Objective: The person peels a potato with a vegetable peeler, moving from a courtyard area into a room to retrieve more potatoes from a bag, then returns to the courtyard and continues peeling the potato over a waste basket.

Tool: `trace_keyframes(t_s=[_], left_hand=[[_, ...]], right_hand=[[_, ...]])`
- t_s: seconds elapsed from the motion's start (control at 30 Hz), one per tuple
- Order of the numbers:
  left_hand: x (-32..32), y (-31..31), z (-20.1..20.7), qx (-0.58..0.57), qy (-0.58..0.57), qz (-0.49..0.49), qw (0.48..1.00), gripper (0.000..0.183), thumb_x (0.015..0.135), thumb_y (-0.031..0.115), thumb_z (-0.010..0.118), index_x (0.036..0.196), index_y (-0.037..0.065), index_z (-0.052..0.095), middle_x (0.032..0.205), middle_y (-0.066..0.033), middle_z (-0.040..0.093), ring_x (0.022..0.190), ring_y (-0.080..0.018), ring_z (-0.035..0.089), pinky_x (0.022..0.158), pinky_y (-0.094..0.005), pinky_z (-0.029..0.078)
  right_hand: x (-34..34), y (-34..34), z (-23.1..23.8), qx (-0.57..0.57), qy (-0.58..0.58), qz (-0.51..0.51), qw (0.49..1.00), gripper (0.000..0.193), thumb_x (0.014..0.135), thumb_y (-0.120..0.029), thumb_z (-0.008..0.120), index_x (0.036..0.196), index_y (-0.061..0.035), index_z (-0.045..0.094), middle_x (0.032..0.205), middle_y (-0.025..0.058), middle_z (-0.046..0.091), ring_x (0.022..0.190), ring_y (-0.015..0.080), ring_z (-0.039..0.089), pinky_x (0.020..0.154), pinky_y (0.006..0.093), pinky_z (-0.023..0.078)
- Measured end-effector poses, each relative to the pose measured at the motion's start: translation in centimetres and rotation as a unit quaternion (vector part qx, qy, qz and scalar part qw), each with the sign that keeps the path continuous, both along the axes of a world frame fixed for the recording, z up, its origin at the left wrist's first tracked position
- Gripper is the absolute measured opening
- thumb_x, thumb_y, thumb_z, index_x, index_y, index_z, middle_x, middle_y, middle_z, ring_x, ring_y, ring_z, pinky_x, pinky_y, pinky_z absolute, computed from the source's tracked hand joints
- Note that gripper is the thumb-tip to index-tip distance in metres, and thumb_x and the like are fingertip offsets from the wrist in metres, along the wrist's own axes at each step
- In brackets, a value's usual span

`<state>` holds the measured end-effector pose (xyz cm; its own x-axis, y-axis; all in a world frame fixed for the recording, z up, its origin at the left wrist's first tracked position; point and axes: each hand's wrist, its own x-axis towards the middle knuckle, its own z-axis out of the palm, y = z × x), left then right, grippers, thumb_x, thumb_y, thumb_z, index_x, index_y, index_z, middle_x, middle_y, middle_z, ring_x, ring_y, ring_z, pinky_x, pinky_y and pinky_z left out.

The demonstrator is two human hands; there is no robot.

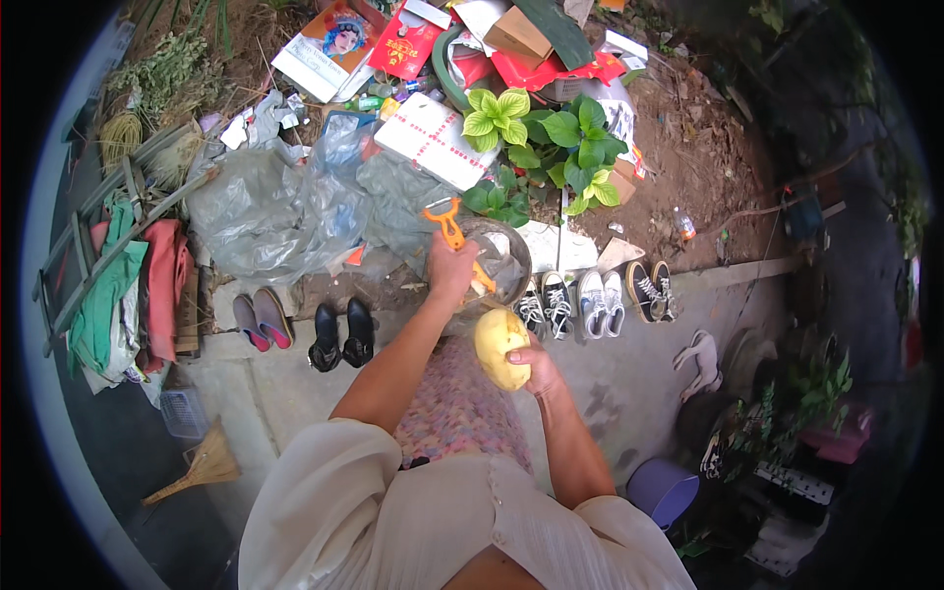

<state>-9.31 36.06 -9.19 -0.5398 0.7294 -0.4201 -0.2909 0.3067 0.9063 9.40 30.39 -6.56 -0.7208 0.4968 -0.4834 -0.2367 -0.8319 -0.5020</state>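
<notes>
My left hand (452, 269) is closed around the handle of an orange peeler (448, 225), whose blade end points up and away from me. The lower part of its handle sticks out on the right side of the fist. In my right hand (540, 367) is a large, pale yellow potato (498, 346), mostly peeled, with a few brownish marks on it. Peeler and potato are apart. Just beyond both hands stands a round container (526, 258); my left hand covers part of it, and its contents are hard to make out.
Several pairs of shoes (600, 303) line the concrete edge, with black boots (343, 334) and slippers (264, 320) to the left. Plastic sheeting (280, 211), boxes and leafy plants (575, 138) lie beyond. A broom head (202, 464), a purple bucket (664, 492) and a pale animal (700, 366) are around me.
</notes>
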Motion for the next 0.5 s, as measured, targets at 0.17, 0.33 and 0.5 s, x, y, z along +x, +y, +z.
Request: trace_keyframes(t_s=[0.17,0.33,0.5], left_hand=[[-0.1,-0.3,0.3,0.044,-0.051,0.049,0.997,0.021,0.076,0.01,0.06,0.091,0.004,0.048,0.078,-0.0024,0.052,0.066,-0.0107,0.05,0.059,-0.0277,0.044],[1.8,-1.3,-0.1,0.009,0.06,-0.062,0.996,0.03,0.073,0.015,0.062,0.095,0.0,0.049,0.081,-0.0099,0.057,0.067,-0.018,0.055,0.062,-0.0322,0.046],[0.8,-0.1,-1.0,-0.008,0.031,-0.08,0.996,0.023,0.074,0.013,0.062,0.089,0.0,0.05,0.074,-0.0046,0.053,0.063,-0.0135,0.051,0.057,-0.0302,0.044]], right_hand=[[-0.4,0.1,-0.1,0.024,-0.084,-0.043,0.995,0.073,0.063,-0.006,0.065,0.131,-0.0018,0.038,0.113,0.0129,0.055,0.101,0.0249,0.057,0.086,0.0345,0.048],[-0.9,0.6,0.0,0.063,-0.119,-0.039,0.99,0.076,0.065,-0.002,0.064,0.135,-0.0035,0.035,0.117,0.0118,0.053,0.107,0.023,0.053,0.089,0.0328,0.045],[-1.0,0.3,0.0,0.075,-0.149,-0.002,0.986,0.078,0.063,-0.003,0.066,0.135,-0.0032,0.035,0.116,0.0113,0.053,0.105,0.0231,0.054,0.089,0.032,0.044]])
